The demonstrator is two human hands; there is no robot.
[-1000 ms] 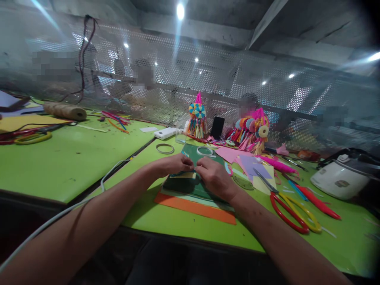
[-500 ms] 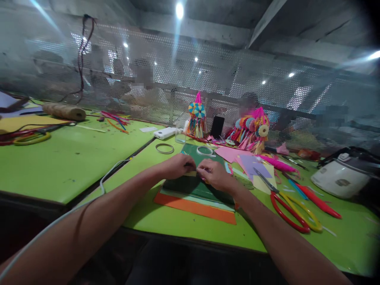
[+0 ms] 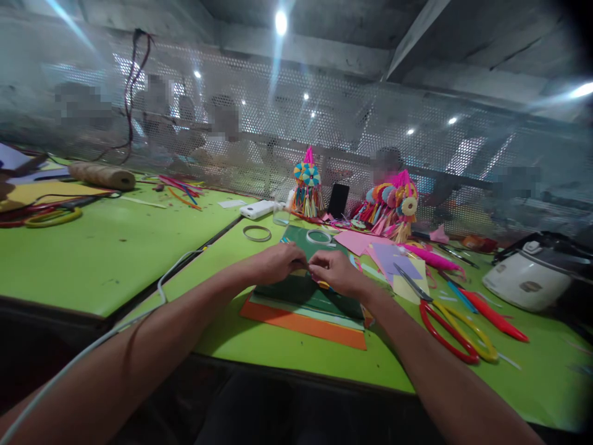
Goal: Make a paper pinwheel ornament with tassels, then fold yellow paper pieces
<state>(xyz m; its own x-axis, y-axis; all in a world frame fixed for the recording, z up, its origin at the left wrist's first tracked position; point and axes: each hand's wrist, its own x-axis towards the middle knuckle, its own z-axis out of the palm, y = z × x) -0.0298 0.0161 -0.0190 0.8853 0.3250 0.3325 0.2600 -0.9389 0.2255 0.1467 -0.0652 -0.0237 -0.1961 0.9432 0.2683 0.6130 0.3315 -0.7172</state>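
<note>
My left hand (image 3: 280, 262) and my right hand (image 3: 334, 272) meet over a dark green sheet (image 3: 296, 296), both with fingers pinched together. What sits between the fingertips is too small and covered to name. A bit of yellow and blue shows under my right palm. Pale green and orange paper (image 3: 306, 327) stick out beneath the green sheet towards me. A white ring-shaped roll (image 3: 319, 237) lies on the sheet's far end, and a second ring (image 3: 256, 233) rests on the table to its left.
Right of my hands lie red-and-yellow scissors (image 3: 456, 330), pink paper (image 3: 359, 241) and a red pointed object (image 3: 495, 314). A white rice cooker (image 3: 528, 275) stands far right. Tasselled ornaments (image 3: 307, 185), a phone (image 3: 338, 201) and a white power bank (image 3: 257, 209) are behind. A white cable (image 3: 161, 287) crosses my left arm.
Both hands stay pinched together in nearly the same place, with small finger shifts. The view has moved slightly. At the far left edge a dark shape, perhaps another person's hand, has appeared over the yellow paper.
</note>
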